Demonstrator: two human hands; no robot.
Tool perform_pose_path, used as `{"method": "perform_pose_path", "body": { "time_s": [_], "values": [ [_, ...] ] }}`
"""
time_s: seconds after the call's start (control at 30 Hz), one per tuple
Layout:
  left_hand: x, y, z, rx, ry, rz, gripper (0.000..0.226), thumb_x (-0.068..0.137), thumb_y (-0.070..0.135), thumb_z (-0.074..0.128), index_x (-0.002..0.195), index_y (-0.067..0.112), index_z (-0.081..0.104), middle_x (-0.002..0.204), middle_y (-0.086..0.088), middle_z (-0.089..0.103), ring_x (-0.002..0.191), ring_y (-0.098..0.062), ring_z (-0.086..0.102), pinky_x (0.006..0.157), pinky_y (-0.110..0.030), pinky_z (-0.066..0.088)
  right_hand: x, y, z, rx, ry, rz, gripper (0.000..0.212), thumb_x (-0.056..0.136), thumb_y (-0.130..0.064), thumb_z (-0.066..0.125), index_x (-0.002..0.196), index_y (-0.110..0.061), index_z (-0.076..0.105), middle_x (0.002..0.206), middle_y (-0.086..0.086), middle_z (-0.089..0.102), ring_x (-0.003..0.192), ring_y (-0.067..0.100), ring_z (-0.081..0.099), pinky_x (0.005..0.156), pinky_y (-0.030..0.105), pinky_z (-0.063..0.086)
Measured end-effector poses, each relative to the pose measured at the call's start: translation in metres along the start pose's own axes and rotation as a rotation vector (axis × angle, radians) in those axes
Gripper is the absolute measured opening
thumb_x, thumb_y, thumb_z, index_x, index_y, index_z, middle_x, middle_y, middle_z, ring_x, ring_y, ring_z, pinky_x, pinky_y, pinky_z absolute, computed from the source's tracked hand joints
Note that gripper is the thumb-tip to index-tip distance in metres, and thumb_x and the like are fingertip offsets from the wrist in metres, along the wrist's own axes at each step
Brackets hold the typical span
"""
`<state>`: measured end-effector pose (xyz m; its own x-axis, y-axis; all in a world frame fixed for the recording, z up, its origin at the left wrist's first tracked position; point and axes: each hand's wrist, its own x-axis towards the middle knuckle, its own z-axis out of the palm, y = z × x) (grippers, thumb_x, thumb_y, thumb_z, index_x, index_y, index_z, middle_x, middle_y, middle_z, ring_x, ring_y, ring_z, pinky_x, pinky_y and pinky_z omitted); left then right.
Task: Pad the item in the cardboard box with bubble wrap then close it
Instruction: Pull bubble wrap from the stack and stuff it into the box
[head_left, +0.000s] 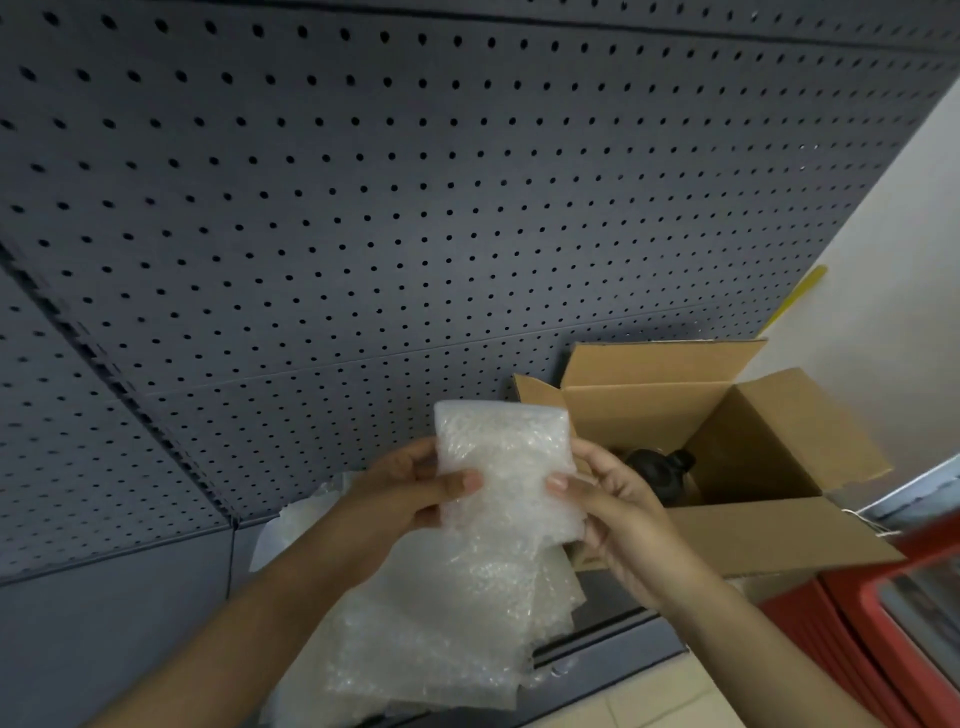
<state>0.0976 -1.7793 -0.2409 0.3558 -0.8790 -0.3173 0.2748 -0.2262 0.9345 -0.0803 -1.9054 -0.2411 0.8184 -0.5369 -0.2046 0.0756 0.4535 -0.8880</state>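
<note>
Left hand (415, 493) and right hand (613, 509) each pinch a side edge of the folded bubble wrap sheet (498, 467), thumbs on its front, held just left of the cardboard box (727, 540); more bubble wrap (415, 649) lies below; box flaps stand open; dark item (660, 467) inside, partly hidden, identity unclear; red bin (857, 623) at right, cut off; pegboard (363, 208) behind.

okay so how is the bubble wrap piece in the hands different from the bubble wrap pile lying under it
The held bubble wrap piece is folded into a compact pad; the bubble wrap pile below lies spread in loose, overlapping sheets.

The held piece is upright, gripped by the left hand and right hand; the pile lies flat, untouched.

The held piece looks smaller than the pile.

Both are clear, whitish bubble wrap, outside the cardboard box.
</note>
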Motion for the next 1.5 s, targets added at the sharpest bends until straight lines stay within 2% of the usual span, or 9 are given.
{"method": "perform_pose_path", "body": {
  "time_s": [0.2, 0.33, 0.4, 0.53, 0.73, 0.87, 1.1, 1.33, 1.5],
  "values": [
    [0.032, 0.005, 0.013, 0.011, 0.086, 0.052, 0.035, 0.082, 0.017, 0.067, 0.117, 0.017, 0.062, 0.107, -0.003, 0.074, 0.093, -0.020, 0.073, 0.075, -0.021, 0.059, 0.008, -0.047, -0.050, -0.030, 0.382, -0.247, 0.032, 0.081, -0.008, 0.064, 0.113, -0.005, 0.063, 0.104, 0.012, 0.073, 0.092, 0.024, 0.072, 0.072, 0.030, 0.061],
    [0.049, -0.003, 0.012, 0.111, 0.228, 0.030, 0.020, 0.090, 0.010, 0.062, 0.109, 0.015, 0.064, 0.097, -0.003, 0.076, 0.086, -0.015, 0.074, 0.075, -0.020, 0.059, 0.027, -0.073, -0.110, -0.369, 0.680, -0.271, 0.039, 0.076, -0.017, 0.078, 0.110, -0.004, 0.064, 0.103, 0.017, 0.072, 0.096, 0.032, 0.070, 0.084, 0.042, 0.059],
    [0.058, -0.010, 0.019, 0.162, 0.273, 0.004, 0.016, 0.090, 0.007, 0.061, 0.104, 0.014, 0.065, 0.095, -0.005, 0.076, 0.080, -0.009, 0.074, 0.073, -0.018, 0.058, 0.040, -0.073, -0.128, -0.647, 0.737, -0.219, 0.034, 0.073, -0.024, 0.082, 0.099, -0.010, 0.065, 0.096, 0.014, 0.071, 0.087, 0.024, 0.070, 0.079, 0.038, 0.059],
    [0.074, -0.025, 0.040, 0.258, 0.334, -0.019, 0.027, 0.090, -0.007, 0.055, 0.093, 0.018, 0.066, 0.099, -0.007, 0.073, 0.082, -0.014, 0.072, 0.073, -0.021, 0.055, 0.061, -0.055, -0.141, -1.096, 0.531, -0.051, 0.016, 0.080, -0.029, 0.075, 0.087, -0.022, 0.062, 0.082, -0.005, 0.069, 0.070, 0.002, 0.065, 0.057, 0.014, 0.048],
    [0.084, -0.041, 0.063, 0.358, 0.385, -0.015, 0.031, 0.087, -0.010, 0.057, 0.095, 0.018, 0.069, 0.102, 0.002, 0.072, 0.090, -0.012, 0.071, 0.080, -0.025, 0.053, 0.105, -0.019, -0.153, -1.355, 0.317, 0.172, 0.018, 0.084, -0.034, 0.067, 0.085, -0.018, 0.059, 0.072, -0.003, 0.062, 0.062, 0.006, 0.058, 0.047, 0.016, 0.038],
    [0.082, -0.049, 0.069, 0.359, 0.425, -0.015, 0.029, 0.087, -0.006, 0.060, 0.093, 0.020, 0.071, 0.098, 0.007, 0.074, 0.091, -0.010, 0.071, 0.086, -0.030, 0.053, 0.123, 0.008, -0.164, -1.353, 0.283, 0.263, 0.018, 0.084, -0.027, 0.067, 0.094, -0.014, 0.061, 0.087, 0.003, 0.066, 0.077, 0.016, 0.066, 0.058, 0.027, 0.055],
    [0.077, -0.054, 0.066, 0.382, 0.424, -0.009, 0.032, 0.089, -0.006, 0.057, 0.095, 0.023, 0.071, 0.106, 0.010, 0.072, 0.095, -0.011, 0.071, 0.092, -0.035, 0.052, 0.136, 0.046, -0.155, -1.234, 0.304, 0.447, 0.041, 0.097, -0.027, 0.047, 0.132, -0.009, 0.038, 0.129, 0.013, 0.055, 0.113, 0.028, 0.058, 0.078, 0.030, 0.045],
    [0.069, -0.060, 0.057, 0.386, 0.411, -0.027, 0.038, 0.089, 0.000, 0.059, 0.087, 0.036, 0.071, 0.106, 0.013, 0.071, 0.099, -0.012, 0.069, 0.094, -0.034, 0.052, 0.144, 0.062, -0.162, -1.328, 0.150, 0.670, 0.060, 0.099, -0.021, 0.043, 0.151, -0.006, 0.015, 0.141, 0.013, 0.048, 0.117, 0.024, 0.057, 0.090, 0.031, 0.050],
    [0.063, -0.063, 0.050, 0.396, 0.393, -0.027, 0.039, 0.090, 0.001, 0.059, 0.086, 0.038, 0.070, 0.105, 0.011, 0.071, 0.097, -0.012, 0.069, 0.094, -0.037, 0.053, 0.145, 0.062, -0.166, -1.427, 0.103, 0.622, 0.056, 0.096, -0.025, 0.047, 0.147, -0.007, 0.029, 0.136, 0.011, 0.053, 0.113, 0.024, 0.059, 0.085, 0.029, 0.050]
  ]
}}
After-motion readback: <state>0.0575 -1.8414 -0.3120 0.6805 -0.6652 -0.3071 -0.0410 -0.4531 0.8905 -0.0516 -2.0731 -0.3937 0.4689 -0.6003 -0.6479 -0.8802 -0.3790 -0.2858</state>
